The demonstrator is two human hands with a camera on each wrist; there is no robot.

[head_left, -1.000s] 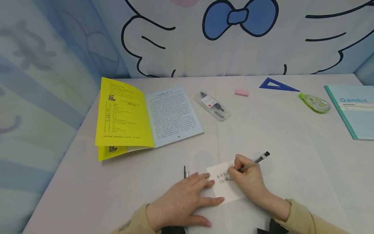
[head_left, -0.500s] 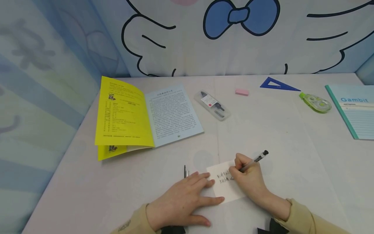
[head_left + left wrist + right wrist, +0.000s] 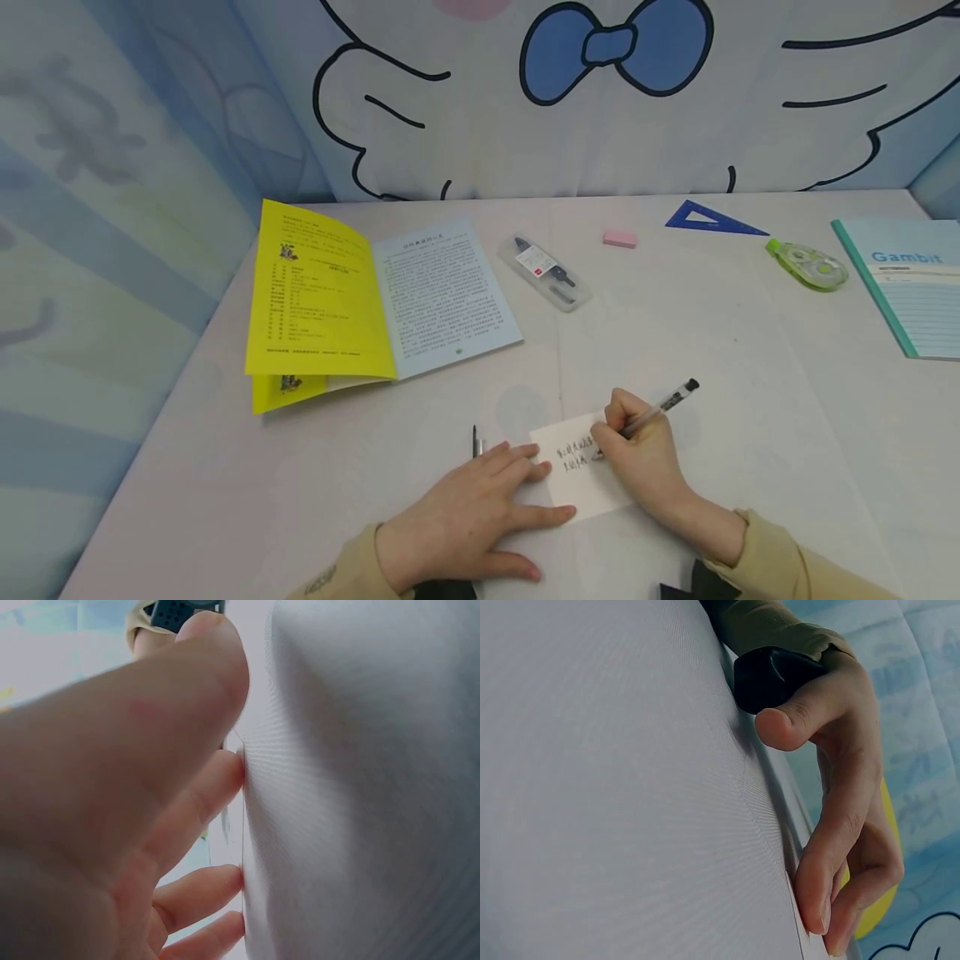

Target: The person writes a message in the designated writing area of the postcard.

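A small white card (image 3: 588, 496) with two short lines of dark handwriting lies on the table near its front. My right hand (image 3: 647, 467) grips a pen (image 3: 667, 402) with a clear barrel and black end, its tip at the second written line. My left hand (image 3: 472, 517) lies flat with fingers spread, the fingertips resting along the card's left edge. In the left wrist view its thumb (image 3: 202, 682) fills the foreground and the other fingers touch the surface. The right wrist view shows the left hand (image 3: 847, 772) across the table.
A slim dark object (image 3: 475, 442) pokes out behind my left hand. Farther back are an open yellow-covered booklet (image 3: 322, 292), a clear plastic case (image 3: 543, 271), a pink eraser (image 3: 619, 239), a blue set square (image 3: 712, 220), green correction tape (image 3: 808, 265) and a notebook (image 3: 911, 308).
My right hand has shifted slightly right and up with the pen, and more of the handwriting shows. My left hand and the card stay in place.
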